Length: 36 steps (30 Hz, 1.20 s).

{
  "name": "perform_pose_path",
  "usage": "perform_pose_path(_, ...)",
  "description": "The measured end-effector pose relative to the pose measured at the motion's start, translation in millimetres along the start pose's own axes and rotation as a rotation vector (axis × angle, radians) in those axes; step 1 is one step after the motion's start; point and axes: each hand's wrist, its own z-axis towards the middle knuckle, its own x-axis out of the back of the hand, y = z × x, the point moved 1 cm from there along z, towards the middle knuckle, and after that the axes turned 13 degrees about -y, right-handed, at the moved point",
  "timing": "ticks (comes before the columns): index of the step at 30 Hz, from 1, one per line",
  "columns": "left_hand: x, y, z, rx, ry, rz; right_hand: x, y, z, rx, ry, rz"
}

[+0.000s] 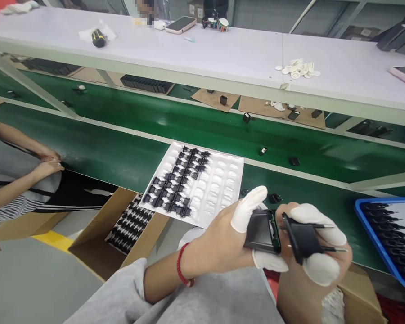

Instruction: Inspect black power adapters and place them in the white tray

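We hold both hands up over the front edge of a green conveyor belt (97,148). Our left hand (216,245), with a red string bracelet (181,265) at the wrist, has its grip pressed together on a black housing (261,231), pinching it between white finger cots (249,209). A thin green edge shows along one side of the housing. Our right hand (312,290) has its grip closed on a black two-pin plug (302,238), also through white finger cots (319,222), with the metal pins (334,249) pointing right. The housing and plug sit just beside each other in the air, and we cannot tell whether they touch. On the belt beyond them lies a white blister tray (216,189), with black plugs (175,193) filling its left part and the pockets on its right bare. A blue tray (374,225) of black plugs sits at the right, and a cardboard box (97,229) of more plugs stands below the belt. At the left, a co-worker's hands (46,170) rest at the belt's edge. On the white surface (222,49) further back lie a heap of finger cots (299,68) and two phones (180,24).
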Motion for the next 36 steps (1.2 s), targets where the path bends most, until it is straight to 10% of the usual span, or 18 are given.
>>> perform_pose_path(6,-2.1,0,-1,0.054,-0.034,-0.317,-4,1,17,-0.116,0.0,0.467)
perform_pose_path(15,-7.5,-11,-4,0.116,-0.029,-0.74,-5,0,14,-0.181,-0.124,0.576)
perform_pose_path(27,-4.4,-17,2,0.064,-0.026,-0.737,-5,3,8,-0.067,-0.065,0.487)
perform_pose_path(36,-3.1,-17,3,-0.002,0.006,-0.685,-8,1,19,-0.281,-0.227,0.719)
